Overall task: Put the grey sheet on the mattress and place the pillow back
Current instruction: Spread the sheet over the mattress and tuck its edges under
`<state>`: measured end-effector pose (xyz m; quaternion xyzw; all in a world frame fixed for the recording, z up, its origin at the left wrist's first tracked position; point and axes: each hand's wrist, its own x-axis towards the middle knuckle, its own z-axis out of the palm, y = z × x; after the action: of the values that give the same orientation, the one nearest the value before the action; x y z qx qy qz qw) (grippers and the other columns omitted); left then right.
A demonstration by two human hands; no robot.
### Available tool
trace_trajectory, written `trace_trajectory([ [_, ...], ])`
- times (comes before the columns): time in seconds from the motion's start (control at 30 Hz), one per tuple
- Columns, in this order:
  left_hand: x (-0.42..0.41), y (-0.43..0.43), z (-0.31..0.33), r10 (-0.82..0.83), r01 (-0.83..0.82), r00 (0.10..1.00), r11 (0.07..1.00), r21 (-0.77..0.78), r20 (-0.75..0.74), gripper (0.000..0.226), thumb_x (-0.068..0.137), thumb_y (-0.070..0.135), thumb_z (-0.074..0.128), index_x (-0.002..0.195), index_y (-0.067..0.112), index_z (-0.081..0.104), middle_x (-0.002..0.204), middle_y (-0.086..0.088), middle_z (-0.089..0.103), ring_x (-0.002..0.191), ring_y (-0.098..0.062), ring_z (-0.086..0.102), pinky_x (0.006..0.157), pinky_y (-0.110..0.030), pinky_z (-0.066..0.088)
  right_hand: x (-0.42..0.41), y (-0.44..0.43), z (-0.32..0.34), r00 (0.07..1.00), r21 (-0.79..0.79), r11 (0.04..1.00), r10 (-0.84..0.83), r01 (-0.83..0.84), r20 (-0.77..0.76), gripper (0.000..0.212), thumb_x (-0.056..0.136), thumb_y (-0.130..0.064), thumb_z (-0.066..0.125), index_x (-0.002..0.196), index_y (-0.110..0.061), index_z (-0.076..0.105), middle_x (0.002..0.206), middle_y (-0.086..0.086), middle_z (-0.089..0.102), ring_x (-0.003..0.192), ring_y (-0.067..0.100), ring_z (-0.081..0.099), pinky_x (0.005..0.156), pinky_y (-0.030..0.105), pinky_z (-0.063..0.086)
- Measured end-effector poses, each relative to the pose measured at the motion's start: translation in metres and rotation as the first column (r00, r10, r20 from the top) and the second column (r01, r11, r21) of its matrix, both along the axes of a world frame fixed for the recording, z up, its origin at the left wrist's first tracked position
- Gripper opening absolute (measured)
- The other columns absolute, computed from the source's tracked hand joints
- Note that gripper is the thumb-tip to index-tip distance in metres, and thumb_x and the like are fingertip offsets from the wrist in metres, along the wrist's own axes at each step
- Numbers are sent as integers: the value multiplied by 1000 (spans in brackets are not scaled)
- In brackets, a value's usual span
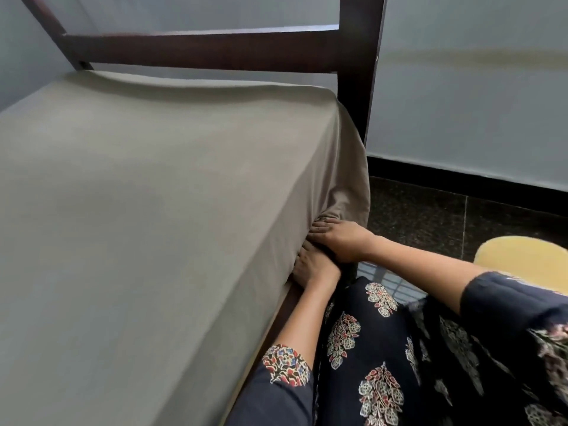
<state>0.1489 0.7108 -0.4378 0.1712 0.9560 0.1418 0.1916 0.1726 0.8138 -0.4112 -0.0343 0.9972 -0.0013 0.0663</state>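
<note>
Flat-fingered, the left hand [313, 267] and right hand [341, 238] pushed the grey sheet [147, 192] under the mattress near the bedpost [358, 87]; the loose corner fold [347, 192] below the bedpost likely needed tucking next.

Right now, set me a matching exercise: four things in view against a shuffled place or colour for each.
1. grey sheet
2. bed frame
3. left hand
4. yellow rounded object

a. dark brown
b. far right of the view
c. spread across the bed top
d. at the bed's side edge, against the right hand

Pairs: 1-c, 2-a, 3-d, 4-b.
</note>
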Motion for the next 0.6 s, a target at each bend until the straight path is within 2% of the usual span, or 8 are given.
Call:
trace_trajectory([
  [0.1, 1, -2, 4, -28, 28, 1000, 999, -27, -10, 86, 88, 34, 56, 150, 8, 2, 158, -7, 11, 146, -24, 12, 119, -38, 12, -8, -5, 1, 1000, 13, 1000, -9, 10, -15, 40, 88, -17, 46, 125, -7, 58, 129, 9, 58, 125, 25, 50, 107, 34, 31],
  [0.2, 4, -6, 4, -61, 61, 997, 998, 7, -49, 90, 84, 36, 61, 149, 5, 6, 156, -10, 18, 144, -24, 19, 117, -37, 18, -18, -8, -9, 996, 106, 994, 19, -9, -88, 39, 83, -22, 36, 97, -4, 69, 95, 13, 70, 92, 30, 68, 85, 37, 51],
  [0.3, 6, -9, 5, -102, 102, 989, 995, -9, -110, 91, 84, 35, 61, 148, 2, 6, 155, -14, 19, 143, -26, 20, 117, -37, 20, -29, 0, -5, 995, 150, 988, -59, 46, 81, 41, 93, -23, 44, 131, -10, 51, 136, 7, 52, 130, 23, 44, 110, 34, 27],
  [0.4, 9, -18, 11, -168, 174, 970, 984, 23, -173, 91, 80, 31, 61, 147, -6, 12, 153, -20, 22, 142, -28, 24, 117, -36, 20, -44, 7, 16, 941, 200, 979, -111, 47, 321, 52, 84, -18, 60, 134, -8, 47, 145, 7, 42, 138, 21, 33, 117, 29, 16],
  [0.47, 11, -27, 12, -227, 237, 938, 972, 6, -261, 92, 60, 27, 74, 136, -12, 39, 138, -24, 47, 128, -30, 49, 106, -38, 40, -53, 10, 27, 898, 248, 969, -114, 5, 425, 21, 78, -11, 62, 99, -11, 64, 128, 13, 57, 123, 22, 50, 105, 26, 32],
  [0.5, 10, -31, 4, -243, 264, 918, 964, 24, -314, 85, 58, 24, 72, 131, -11, 47, 132, -23, 54, 122, -31, 55, 100, -40, 45, -54, 11, 34, 888, 251, 968, -102, -16, 449, 7, 76, -10, 62, 75, -16, 59, 107, 14, 63, 103, 23, 59, 90, 24, 42],
  [0.57, 12, -39, 4, -232, 279, 916, 955, 103, -328, 66, 75, 22, 44, 135, -5, 46, 137, -18, 51, 125, -30, 52, 102, -40, 44, -56, 13, 42, 865, 256, 966, -93, -43, 494, 28, 73, -10, 62, 57, -19, 42, 67, 6, 52, 65, 20, 52, 60, 22, 41],
  [0.6, 14, -40, 8, -232, 281, 910, 954, 103, -343, 65, 77, 23, 30, 133, -3, 49, 137, -15, 52, 123, -28, 54, 99, -38, 46, -57, 14, 43, 858, 262, 963, -87, -57, 507, 30, 73, -12, 64, 55, -19, 40, 59, 1, 44, 57, 18, 47, 54, 22, 37],
])
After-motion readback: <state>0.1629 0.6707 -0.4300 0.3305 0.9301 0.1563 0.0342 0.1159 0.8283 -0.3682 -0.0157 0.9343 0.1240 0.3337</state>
